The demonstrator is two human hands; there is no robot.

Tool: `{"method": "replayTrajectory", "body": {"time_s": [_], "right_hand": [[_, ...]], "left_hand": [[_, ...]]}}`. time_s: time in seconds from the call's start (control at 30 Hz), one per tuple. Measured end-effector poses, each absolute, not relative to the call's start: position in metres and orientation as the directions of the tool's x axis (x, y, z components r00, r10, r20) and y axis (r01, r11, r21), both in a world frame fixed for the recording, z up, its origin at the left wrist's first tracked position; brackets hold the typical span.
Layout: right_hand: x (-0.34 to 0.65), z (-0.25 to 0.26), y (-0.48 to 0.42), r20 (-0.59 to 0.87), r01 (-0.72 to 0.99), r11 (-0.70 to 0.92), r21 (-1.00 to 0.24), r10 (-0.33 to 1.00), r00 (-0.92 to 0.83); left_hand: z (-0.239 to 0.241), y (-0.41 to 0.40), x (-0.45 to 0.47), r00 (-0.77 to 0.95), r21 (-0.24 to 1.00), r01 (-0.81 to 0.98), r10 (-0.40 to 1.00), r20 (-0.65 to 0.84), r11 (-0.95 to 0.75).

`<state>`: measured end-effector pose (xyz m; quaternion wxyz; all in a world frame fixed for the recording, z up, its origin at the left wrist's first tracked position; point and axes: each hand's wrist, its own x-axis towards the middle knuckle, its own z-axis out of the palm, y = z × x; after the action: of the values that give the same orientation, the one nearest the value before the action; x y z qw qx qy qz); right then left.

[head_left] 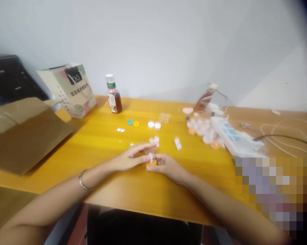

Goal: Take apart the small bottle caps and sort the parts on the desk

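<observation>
My right hand (166,165) grips a small clear container with an orange base (151,164), thumb low at the front and fingers curled round its right side. Something white shows inside the clear part, too blurred to name. From the left, my left hand (134,158) reaches over the same container, its thumb against the clear top and its long fingers stretched across behind; the far fingertips' contact is blurred. Just beyond lie small white printed pieces (156,141). Two round white pieces (154,125) sit farther back, near a teal ring (130,122) and a yellow ring (136,124).
A cardboard box (41,136) and a paper bag (79,92) stand left. Behind are a bottle with a white cap (114,98) and a tilted drink bottle (204,98). On the right are several clear-and-orange containers (204,131), a white packet (235,136) and cables (278,136).
</observation>
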<state>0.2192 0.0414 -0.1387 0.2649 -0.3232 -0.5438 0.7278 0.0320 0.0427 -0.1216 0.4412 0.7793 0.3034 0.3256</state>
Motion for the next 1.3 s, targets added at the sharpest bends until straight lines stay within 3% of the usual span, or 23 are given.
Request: {"method": "replayTrajectory", "body": {"time_s": [0.2,0.33,0.47,0.57,0.73,0.83,0.97,1.13,1.3], "right_hand": [[0.2154,-0.1431,0.0404,-0.141,-0.102,-0.253,-0.962,0.781,-0.608],[0.2132,-0.1427,0.0390,-0.112,-0.127,-0.232,-0.964,0.792,-0.601],[0.2124,-0.1423,0.0371,-0.131,-0.104,-0.236,-0.966,0.796,-0.591],[0.2122,-0.1435,0.0372,-0.129,-0.099,-0.232,-0.968,0.792,-0.597],[0.2124,-0.1437,0.0378,-0.119,-0.102,-0.226,-0.969,0.788,-0.605],[0.2126,-0.1439,0.0378,-0.118,-0.101,-0.221,-0.970,0.791,-0.601],[0.2127,-0.1464,0.0383,-0.119,-0.089,-0.210,-0.974,0.801,-0.587],[0.2121,-0.1490,0.0383,-0.112,-0.088,-0.200,-0.976,0.803,-0.585],[0.2111,-0.1463,0.0361,-0.125,-0.088,-0.215,-0.973,0.803,-0.583]], "left_hand": [[-0.1222,0.0417,0.0332,0.474,0.855,0.263,0.832,0.290,-0.448],[-0.1210,0.0411,0.0321,0.627,0.858,0.182,0.728,0.276,-0.481],[-0.1221,0.0420,0.0307,0.557,0.813,0.249,0.765,0.324,-0.526],[-0.1218,0.0418,0.0305,0.665,0.830,0.204,0.696,0.272,-0.519],[-0.1200,0.0412,0.0315,0.582,0.799,0.265,0.750,0.313,-0.540],[-0.1197,0.0421,0.0316,0.671,0.806,0.208,0.681,0.294,-0.554],[-0.1208,0.0438,0.0304,0.589,0.767,0.291,0.739,0.328,-0.572],[-0.1164,0.0441,0.0290,0.743,0.778,0.216,0.616,0.261,-0.590],[-0.1151,0.0446,0.0282,0.591,0.753,0.332,0.747,0.304,-0.568]]}}
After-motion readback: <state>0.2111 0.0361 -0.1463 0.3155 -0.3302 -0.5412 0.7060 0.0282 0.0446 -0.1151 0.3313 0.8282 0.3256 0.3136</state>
